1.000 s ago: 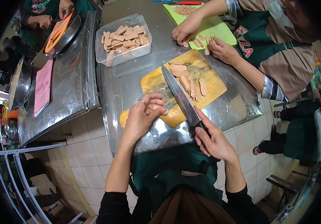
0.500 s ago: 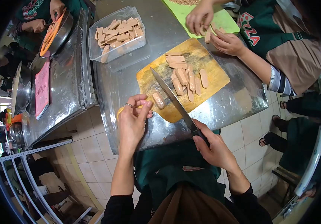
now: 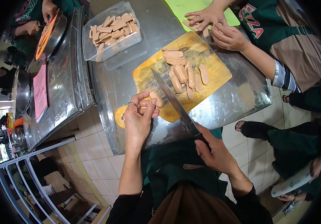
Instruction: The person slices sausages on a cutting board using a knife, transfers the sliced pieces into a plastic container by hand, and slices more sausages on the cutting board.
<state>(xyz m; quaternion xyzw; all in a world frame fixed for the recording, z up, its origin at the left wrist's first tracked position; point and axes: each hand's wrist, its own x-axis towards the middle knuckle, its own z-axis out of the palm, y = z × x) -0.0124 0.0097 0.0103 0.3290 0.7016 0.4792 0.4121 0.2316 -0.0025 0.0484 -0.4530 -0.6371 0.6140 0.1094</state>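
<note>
My right hand [image 3: 217,151] is wrapped round the black handle of a long kitchen knife [image 3: 173,100], its blade slanting up and left over the yellow cutting board [image 3: 214,84]. With bent fingers, my left hand [image 3: 137,115] grips the near-left side of a sausage [image 3: 156,99] lying at the board's left edge. Thumb and fingertips meet around its end, partly hiding it. To the right of the blade lies a loose pile of sausages [image 3: 181,74], some of them cut lengthwise.
A clear plastic tub [image 3: 136,39] of cut sausage pieces stands at the back left of the metal table [image 3: 238,99]. At upper right, a co-worker's hands [image 3: 229,35] handle pieces on a green board [image 3: 175,4]. Another person holds an orange grater [image 3: 48,35] over a bowl.
My left hand has moved right and taken hold of the sausage beside it. My right hand keeps the knife in nearly the same place. The co-worker's hand has spread over the pieces.
</note>
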